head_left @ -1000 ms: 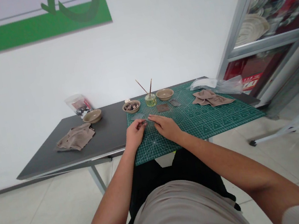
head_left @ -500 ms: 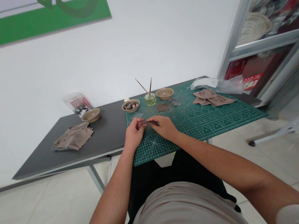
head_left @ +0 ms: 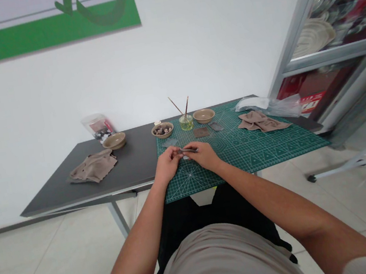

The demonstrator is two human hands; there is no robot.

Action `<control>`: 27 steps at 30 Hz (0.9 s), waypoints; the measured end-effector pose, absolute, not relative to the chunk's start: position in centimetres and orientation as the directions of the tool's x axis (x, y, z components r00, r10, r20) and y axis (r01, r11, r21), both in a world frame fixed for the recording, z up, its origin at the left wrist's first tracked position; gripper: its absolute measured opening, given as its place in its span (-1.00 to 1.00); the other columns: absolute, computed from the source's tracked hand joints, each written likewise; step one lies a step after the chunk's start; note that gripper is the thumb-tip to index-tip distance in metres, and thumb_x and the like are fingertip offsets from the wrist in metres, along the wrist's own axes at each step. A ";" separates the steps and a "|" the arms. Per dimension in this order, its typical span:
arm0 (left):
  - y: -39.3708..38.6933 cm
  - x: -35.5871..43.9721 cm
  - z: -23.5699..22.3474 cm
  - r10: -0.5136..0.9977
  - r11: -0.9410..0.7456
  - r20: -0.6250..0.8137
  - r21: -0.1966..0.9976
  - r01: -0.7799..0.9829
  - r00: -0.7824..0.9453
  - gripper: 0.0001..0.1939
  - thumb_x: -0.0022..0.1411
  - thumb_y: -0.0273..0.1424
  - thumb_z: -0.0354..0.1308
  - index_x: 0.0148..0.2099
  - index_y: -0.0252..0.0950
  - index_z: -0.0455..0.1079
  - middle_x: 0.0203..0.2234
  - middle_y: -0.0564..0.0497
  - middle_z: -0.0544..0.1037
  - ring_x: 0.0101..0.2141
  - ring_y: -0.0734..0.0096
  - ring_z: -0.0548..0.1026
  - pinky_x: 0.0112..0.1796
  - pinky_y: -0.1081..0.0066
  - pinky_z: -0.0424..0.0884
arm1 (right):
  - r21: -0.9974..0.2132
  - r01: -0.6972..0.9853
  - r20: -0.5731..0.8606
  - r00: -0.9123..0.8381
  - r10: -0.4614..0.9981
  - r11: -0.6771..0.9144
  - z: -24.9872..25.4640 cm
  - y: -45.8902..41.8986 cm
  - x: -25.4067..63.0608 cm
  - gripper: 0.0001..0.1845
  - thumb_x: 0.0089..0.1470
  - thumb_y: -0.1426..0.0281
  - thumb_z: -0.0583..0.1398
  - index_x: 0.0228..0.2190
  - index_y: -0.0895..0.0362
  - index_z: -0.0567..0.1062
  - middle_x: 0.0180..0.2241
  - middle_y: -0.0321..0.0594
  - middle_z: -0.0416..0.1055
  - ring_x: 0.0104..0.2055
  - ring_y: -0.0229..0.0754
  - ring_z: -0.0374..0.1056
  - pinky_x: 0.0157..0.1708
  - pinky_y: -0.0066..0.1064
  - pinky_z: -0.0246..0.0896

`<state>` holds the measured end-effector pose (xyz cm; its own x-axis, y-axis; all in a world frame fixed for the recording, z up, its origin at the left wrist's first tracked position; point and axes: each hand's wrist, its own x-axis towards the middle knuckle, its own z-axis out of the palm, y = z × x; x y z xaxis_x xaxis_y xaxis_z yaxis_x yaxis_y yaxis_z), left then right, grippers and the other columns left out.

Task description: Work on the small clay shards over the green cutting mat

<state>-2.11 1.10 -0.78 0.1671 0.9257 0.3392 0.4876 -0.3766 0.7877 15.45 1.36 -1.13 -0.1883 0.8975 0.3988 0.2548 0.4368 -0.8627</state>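
Observation:
Over the green cutting mat (head_left: 251, 149), my left hand (head_left: 167, 163) and my right hand (head_left: 206, 155) meet with fingertips pinched close together. Between the right fingers lies a thin dark grey strip (head_left: 190, 150), its kind too small to tell. My left fingers are closed at its left end; whatever else they pinch is hidden. A small whitish spot shows just below the fingertips. Beyond the hands lie a brown sandpaper-like square (head_left: 201, 132), a grey sheet (head_left: 215, 126) and a pale grey sheet (head_left: 169, 143).
Behind stand a bowl of brownish pieces (head_left: 163, 130), a glass jar (head_left: 186, 123) with two thin brushes, and a shallow bowl (head_left: 204, 115). Brown cloths (head_left: 94, 167) lie at both sides. Another bowl (head_left: 114, 141), a clear tub (head_left: 97, 127) and a plastic bag (head_left: 278, 104) are farther out.
The view has shifted slightly. The dark strip in my right hand shows more of its length, and a whitish spot has appeared beneath the fingertips. Both hands stay together.

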 end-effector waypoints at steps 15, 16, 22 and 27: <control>0.9 -2.1 -0.5 0.922 -0.384 0.348 0.760 0.524 0.171 -0.93 0.15 -0.39 0.14 -0.28 -0.25 0.37 -0.56 0.15 0.39 -0.49 0.46 0.36 -0.38 0.45 0.26 | -0.845 0.287 0.417 -0.177 0.892 0.452 -1.3 1.4 15.5 -0.86 0.03 0.32 0.24 -0.35 0.08 0.56 -0.39 -0.25 0.51 -0.36 -0.20 0.43 -0.36 -0.38 0.38; 0.8 -2.0 -0.4 0.923 -0.380 0.347 0.761 0.526 0.166 -0.93 0.15 -0.39 0.14 -0.27 -0.25 0.37 -0.56 0.15 0.40 -0.49 0.46 0.37 -0.38 0.45 0.26 | -0.838 0.302 0.417 -0.181 0.891 0.454 -1.3 1.4 15.5 -0.87 0.03 0.32 0.23 -0.35 0.08 0.56 -0.41 -0.26 0.51 -0.37 -0.21 0.43 -0.35 -0.38 0.36; 0.7 -2.0 -0.5 0.928 -0.365 0.350 0.777 0.513 0.130 -0.89 0.13 -0.40 0.14 -0.24 -0.25 0.39 -0.54 0.14 0.41 -0.47 0.44 0.38 -0.37 0.44 0.28 | -0.817 0.375 0.400 -0.179 0.899 0.438 -0.8 1.1 15.5 -0.88 0.01 0.33 0.24 -0.41 0.10 0.56 -0.50 -0.30 0.50 -0.45 -0.24 0.40 -0.38 -0.42 0.25; 0.6 -1.9 -0.2 0.925 -0.377 0.348 0.779 0.501 0.155 -0.90 0.12 -0.40 0.16 -0.26 -0.25 0.39 -0.53 0.14 0.43 -0.46 0.44 0.38 -0.35 0.43 0.30 | -0.796 0.408 0.429 -0.142 0.892 0.447 -0.6 0.8 15.5 -0.89 0.00 0.35 0.24 -0.39 0.10 0.56 -0.47 -0.30 0.51 -0.39 -0.23 0.40 -0.35 -0.43 0.21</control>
